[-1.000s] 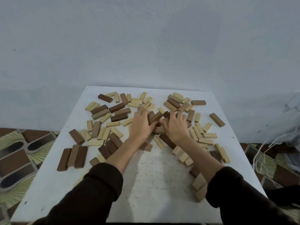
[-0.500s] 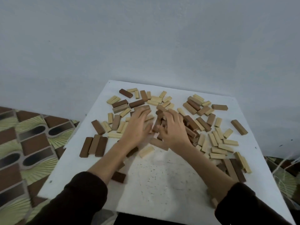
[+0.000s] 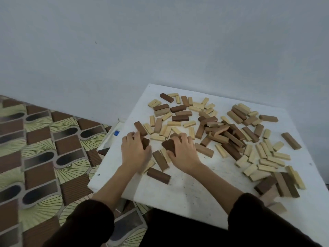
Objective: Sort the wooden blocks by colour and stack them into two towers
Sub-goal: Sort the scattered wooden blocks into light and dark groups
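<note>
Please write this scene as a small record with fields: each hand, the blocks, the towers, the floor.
Left hand: grips a dark brown block
Right hand: grips a second dark brown block
Other blocks: light blocks and brown blocks lie mixed on the white table
Towers: none built yet
Floor: patterned tiles
</note>
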The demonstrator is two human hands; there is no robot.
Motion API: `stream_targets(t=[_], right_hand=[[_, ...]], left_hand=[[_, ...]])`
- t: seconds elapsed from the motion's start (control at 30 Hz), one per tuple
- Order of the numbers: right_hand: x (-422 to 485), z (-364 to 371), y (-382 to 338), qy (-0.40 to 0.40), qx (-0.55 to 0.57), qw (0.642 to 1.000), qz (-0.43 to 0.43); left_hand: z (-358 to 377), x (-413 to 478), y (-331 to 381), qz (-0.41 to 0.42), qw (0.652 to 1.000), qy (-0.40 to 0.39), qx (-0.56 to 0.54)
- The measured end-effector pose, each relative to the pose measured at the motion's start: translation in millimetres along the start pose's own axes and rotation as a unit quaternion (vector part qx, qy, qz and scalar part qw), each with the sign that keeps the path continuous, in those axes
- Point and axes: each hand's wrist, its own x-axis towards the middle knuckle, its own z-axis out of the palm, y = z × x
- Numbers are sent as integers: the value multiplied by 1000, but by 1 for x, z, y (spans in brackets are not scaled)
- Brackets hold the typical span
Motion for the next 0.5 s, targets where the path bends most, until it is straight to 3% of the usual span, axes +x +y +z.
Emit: stream_targets(t=[0.5], right_hand=[[5,0,6,45,80,994,51]], left_hand=[[-5,-3,16,-60,994,51,-79]])
